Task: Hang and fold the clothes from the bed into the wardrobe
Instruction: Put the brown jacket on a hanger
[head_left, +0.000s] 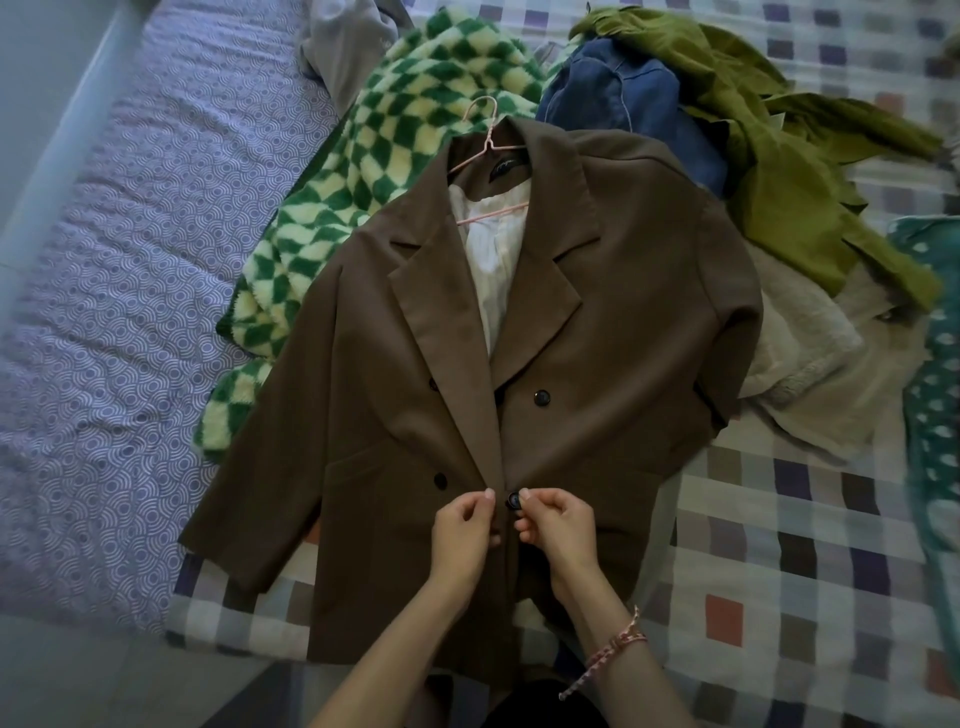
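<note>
One brown blazer (597, 364) lies on the bed (779, 571), pink hanger (485, 140) already inside; left hand (462, 535) pinches its front edge, right hand (558, 525) its lower button (513, 501), while heaped garments (769, 156) beyond it await handling.

Brown blazer (597, 332) on pink hanger (485, 140) flat on bed (779, 571), both hands pinching its lower button (513, 501)

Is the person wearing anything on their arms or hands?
Both arms are bare, no sleeves in view. The left hand wears nothing. The wrist of the right hand has a braided pink-and-white string bracelet with a loose tail. No rings show.
</note>
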